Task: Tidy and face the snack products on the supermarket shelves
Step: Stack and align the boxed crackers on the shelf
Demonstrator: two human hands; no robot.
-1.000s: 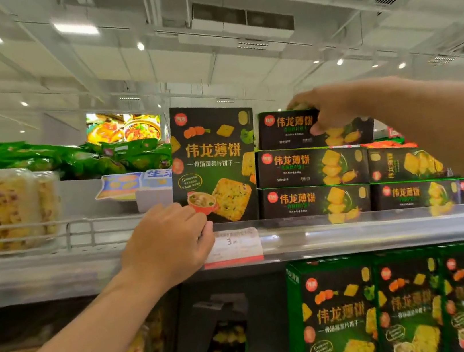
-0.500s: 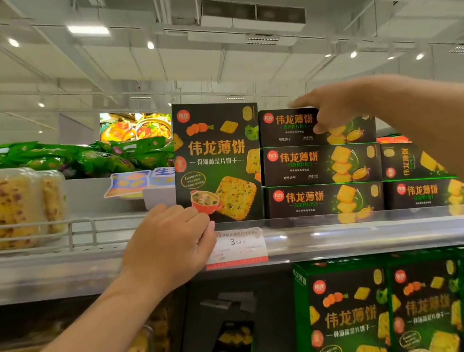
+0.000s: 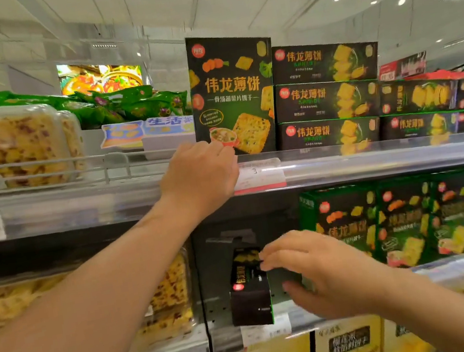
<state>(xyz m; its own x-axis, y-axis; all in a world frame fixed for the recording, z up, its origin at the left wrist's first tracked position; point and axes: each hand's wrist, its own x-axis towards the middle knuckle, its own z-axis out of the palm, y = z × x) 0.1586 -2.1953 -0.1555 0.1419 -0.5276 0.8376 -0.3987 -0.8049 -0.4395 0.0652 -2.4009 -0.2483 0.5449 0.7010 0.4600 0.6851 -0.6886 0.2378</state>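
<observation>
Supermarket shelving fills the view under a white ceiling with spot lights; the top shelf (image 3: 372, 159) carries one tall dark biscuit box (image 3: 232, 94) standing upright and facing out, with a stack of three flat boxes (image 3: 327, 95) just beside it on the right, all faced forward; further right more flat boxes run out of frame.

On the lower shelf (image 3: 463, 260) a row of green boxes (image 3: 406, 222) faces out, and left of them, in a gap, a lone dark box (image 3: 249, 287) stands end-on, its narrow side to the aisle. That box looks to be the step in hand; the right hand (image 3: 323, 270) reaches for it with fingers spread, fingertips at its upper right edge and thumb low beside it, released and not yet closed round anything. The left hand (image 3: 199, 177) rests at the lip of the top shelf with fingers curled over the edge, in front of the tall box's lower corner; whether it grips the box or only the rail I cannot tell.

Judging from this, the next move calls for closing on the lone box, turning it face-out, and drawing it to the shelf front beside the green row.

Motion blurs the lower shelf; the price tag (image 3: 257, 175) is half hidden by the left hand, and the box's print is unreadable.
</observation>
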